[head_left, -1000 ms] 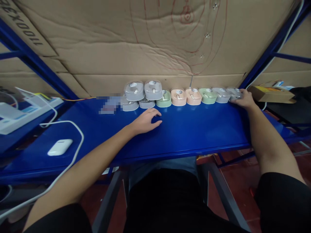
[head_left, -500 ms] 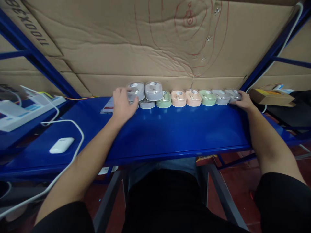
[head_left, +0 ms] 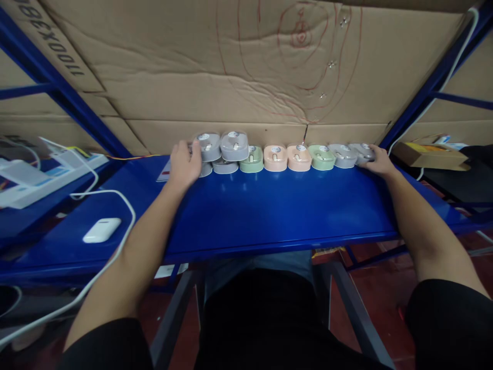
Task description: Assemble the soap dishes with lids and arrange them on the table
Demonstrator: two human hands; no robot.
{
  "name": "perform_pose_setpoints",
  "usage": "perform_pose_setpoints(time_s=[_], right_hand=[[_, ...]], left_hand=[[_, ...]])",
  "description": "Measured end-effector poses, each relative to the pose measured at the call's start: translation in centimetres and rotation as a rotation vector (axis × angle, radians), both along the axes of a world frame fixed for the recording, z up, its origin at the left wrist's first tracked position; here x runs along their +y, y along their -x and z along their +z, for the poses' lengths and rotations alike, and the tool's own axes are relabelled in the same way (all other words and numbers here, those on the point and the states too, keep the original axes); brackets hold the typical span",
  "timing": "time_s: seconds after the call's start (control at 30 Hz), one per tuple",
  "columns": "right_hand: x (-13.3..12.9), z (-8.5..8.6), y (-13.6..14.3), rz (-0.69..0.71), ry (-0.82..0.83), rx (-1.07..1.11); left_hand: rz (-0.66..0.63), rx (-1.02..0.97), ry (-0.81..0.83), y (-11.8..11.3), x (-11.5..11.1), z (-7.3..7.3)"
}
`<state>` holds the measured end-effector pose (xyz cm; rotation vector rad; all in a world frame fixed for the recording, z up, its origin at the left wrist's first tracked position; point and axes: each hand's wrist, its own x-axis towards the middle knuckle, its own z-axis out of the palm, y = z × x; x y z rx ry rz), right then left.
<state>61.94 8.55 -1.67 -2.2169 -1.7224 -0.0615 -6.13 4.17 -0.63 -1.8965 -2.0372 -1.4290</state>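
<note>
A row of small rounded plastic cases with clear lids runs along the back of the blue shelf. Two grey cases, a left upper case and a right upper case, sit on top at the left end. Below and rightward come a grey case, a green case, two pink cases, another green case and more grey ones. My left hand is curled against the row's left end. My right hand grips the rightmost grey case, fingers partly behind it.
Cardboard lines the back. A white earbud case and a white cable lie on the left. Behind my left hand is a printed paper item. A white power strip and an open brown box flank the shelf.
The whole row has slid a little to the left, with both hands moving along at its ends. My left thumb has drawn back from the front of the left grey cases.
</note>
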Motion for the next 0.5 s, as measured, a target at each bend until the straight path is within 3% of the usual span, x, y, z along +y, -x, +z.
perform_pose_setpoints(time_s=[0.5], right_hand=[[0.09, -0.22, 0.88, 0.056, 0.015, 0.094]], left_hand=[[0.060, -0.005, 0.034, 0.79, 0.06, 0.38]])
